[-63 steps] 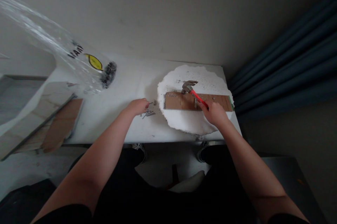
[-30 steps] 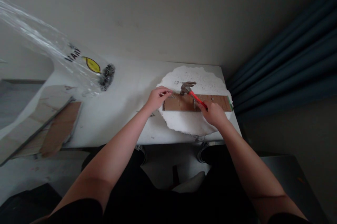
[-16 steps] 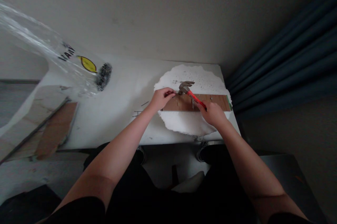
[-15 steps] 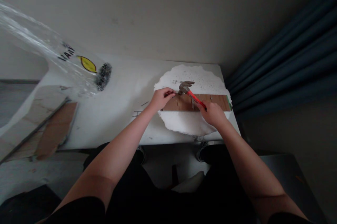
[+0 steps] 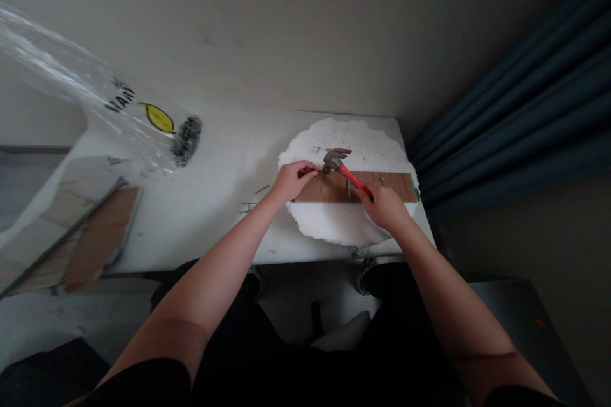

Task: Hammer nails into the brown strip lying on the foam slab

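Observation:
My right hand (image 5: 383,205) is closed round the red handle of a claw hammer (image 5: 354,180). The hammer's dark head lies low over the back edge of a narrow brown wooden board (image 5: 334,188), with its claw pointing to the right. Beside the head, my left hand (image 5: 296,179) pinches a thin nail at the board's back left; the fingers hide most of it. Under the board is a ragged-edged white sheet (image 5: 346,222). A loose nail (image 5: 261,189) and several thin metal pieces lie left of the board, close to my left forearm.
On the left of the white table (image 5: 191,228) lies clear plastic wrapping (image 5: 143,114) with black lettering and a yellow shape. Brown and pale board pieces (image 5: 102,235) lean at the table's left end. A wall stands behind, and a dark blue curtain (image 5: 515,95) hangs at the right.
The hammer head has shifted very slightly to the left. Both hands keep their grips, and the board has stayed where it was.

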### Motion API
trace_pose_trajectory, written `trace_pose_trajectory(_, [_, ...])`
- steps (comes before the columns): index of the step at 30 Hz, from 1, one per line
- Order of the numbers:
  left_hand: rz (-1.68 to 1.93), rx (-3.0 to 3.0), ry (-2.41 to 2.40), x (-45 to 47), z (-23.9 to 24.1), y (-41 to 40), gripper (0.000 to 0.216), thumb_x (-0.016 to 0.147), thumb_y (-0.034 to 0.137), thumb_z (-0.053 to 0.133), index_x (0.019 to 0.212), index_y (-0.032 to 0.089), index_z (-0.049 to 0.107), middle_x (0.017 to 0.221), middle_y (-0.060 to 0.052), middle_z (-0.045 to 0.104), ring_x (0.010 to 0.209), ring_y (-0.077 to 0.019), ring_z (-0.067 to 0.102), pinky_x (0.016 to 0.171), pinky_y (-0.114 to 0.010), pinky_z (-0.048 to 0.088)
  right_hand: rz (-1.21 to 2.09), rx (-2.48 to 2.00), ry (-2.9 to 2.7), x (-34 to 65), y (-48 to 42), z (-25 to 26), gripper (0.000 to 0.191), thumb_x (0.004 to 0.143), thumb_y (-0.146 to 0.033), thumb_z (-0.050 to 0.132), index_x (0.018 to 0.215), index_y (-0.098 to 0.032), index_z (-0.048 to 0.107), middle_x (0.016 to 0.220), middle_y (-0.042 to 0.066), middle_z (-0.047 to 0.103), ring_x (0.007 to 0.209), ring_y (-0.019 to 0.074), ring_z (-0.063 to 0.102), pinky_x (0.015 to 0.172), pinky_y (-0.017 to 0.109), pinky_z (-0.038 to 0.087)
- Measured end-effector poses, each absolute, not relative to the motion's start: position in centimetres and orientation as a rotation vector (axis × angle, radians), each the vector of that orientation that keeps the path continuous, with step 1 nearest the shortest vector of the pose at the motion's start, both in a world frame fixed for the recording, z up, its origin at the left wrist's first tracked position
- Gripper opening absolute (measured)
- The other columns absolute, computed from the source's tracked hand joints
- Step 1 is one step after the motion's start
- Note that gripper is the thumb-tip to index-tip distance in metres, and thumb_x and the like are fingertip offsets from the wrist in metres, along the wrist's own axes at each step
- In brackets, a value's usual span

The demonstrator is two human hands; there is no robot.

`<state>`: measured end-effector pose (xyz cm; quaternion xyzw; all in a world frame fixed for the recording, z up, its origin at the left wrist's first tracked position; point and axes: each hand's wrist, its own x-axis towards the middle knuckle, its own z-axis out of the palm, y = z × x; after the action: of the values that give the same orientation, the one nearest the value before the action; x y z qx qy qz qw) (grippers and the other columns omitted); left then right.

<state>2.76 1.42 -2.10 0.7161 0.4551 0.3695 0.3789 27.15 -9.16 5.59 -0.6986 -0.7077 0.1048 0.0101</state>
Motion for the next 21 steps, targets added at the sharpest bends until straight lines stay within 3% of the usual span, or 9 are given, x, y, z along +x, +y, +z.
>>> trace_pose_trajectory(13, [0.934,1.899,1.149,2.8,-2.0,1.4,0.021,0.088,0.034,0.064,0.099,0.020,0.075,0.096,-0.006,0.078,0.087,-0.0195,0.070,0.086,-0.034,0.054,0.282,-2.185,-2.177,27.4,-9.2,5.9,0.043,0.104,-0.046,0.039,0.100,-0.018,0.072,0.093,0.014,0.076,0.084,0.0264,0.069,0.068,0.031,0.039])
trace_pose_trajectory(21, [0.916,1.942,1.159,2.8,-2.1,1.5,0.019,0.089,0.033,0.063,0.096,0.020,0.075,0.092,-0.005,0.078,0.085,-0.0193,0.071,0.083,-0.032,0.054,0.180,-2.002,-2.070,27.2,-10.2,7.4,0.047,0.104,-0.049,0.035,0.091,-0.018,0.068,0.077,0.010,0.071,0.066,0.0209,0.061,0.060,0.032,0.027])
